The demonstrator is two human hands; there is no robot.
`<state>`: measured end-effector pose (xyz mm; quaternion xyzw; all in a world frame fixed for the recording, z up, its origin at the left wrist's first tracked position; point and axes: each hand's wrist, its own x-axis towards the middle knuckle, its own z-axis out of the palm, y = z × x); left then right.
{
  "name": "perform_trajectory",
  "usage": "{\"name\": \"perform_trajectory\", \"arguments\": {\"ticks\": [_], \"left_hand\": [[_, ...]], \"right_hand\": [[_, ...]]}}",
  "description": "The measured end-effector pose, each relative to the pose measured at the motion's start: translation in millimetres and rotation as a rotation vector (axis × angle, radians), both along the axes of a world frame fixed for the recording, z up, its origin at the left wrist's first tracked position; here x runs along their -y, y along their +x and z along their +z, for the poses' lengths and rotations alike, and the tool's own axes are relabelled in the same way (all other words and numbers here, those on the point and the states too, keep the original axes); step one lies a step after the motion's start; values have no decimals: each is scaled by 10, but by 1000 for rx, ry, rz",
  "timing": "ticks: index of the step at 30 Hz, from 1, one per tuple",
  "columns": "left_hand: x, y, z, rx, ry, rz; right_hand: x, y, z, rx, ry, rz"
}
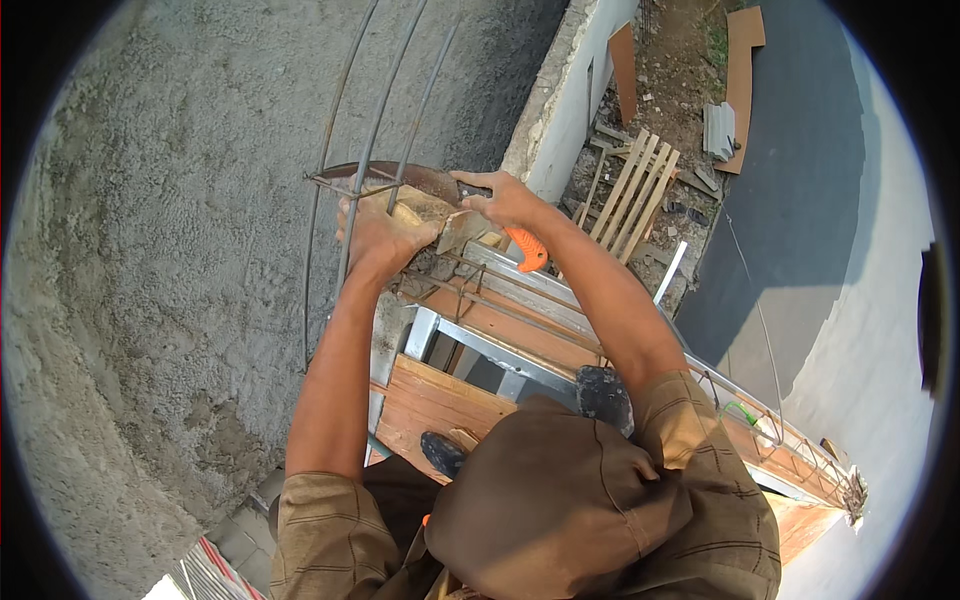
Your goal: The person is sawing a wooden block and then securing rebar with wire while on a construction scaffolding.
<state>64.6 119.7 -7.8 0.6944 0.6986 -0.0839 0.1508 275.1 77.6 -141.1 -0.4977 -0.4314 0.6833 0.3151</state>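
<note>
My left hand (382,238) reaches in among the bent steel bars (378,110), closed around a pale piece of wood (408,208). Some of its fingers are hidden behind the bars. To its right, my right hand (510,200) has its index finger stretched out and its thumb apart, beside the rim of a dark brown curved piece (430,180). An orange handle (527,250), like that of a handsaw, sticks out below my right wrist. Its blade cannot be made out. A small broken-edged block (460,230) sits between the two hands.
Rough grey cement wall (200,180) fills the left side. Below my hands run a metal frame (500,355), tied rebar (500,300) and plywood boards (440,395), where my shoes (604,398) stand. Far below right lie a slatted wooden pallet (635,195) and rubble beside dark paving (780,180).
</note>
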Motion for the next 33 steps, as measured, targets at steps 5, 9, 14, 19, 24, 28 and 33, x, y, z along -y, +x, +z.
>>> {"name": "perform_trajectory", "arguments": {"ticks": [5,9,14,19,24,28,33], "left_hand": [[-19,-41,-185,-90,109,-2],[-23,-7,-176,-110,40,-35],[9,-34,-89,-5,135,-35],[-71,-69,-223,-79,30,11],[-21,-83,-152,-25,139,-43],[16,-48,-106,34,157,-38],[3,19,-148,-89,67,-25]], "right_hand": [[810,767,-94,2,-106,-23],[547,405,-88,2,-141,16],[133,83,-132,-31,104,34],[816,661,-342,55,4,-37],[191,72,-611,2,-23,53],[453,567,-92,58,-96,71],[752,940,367,71,-207,-8]]}}
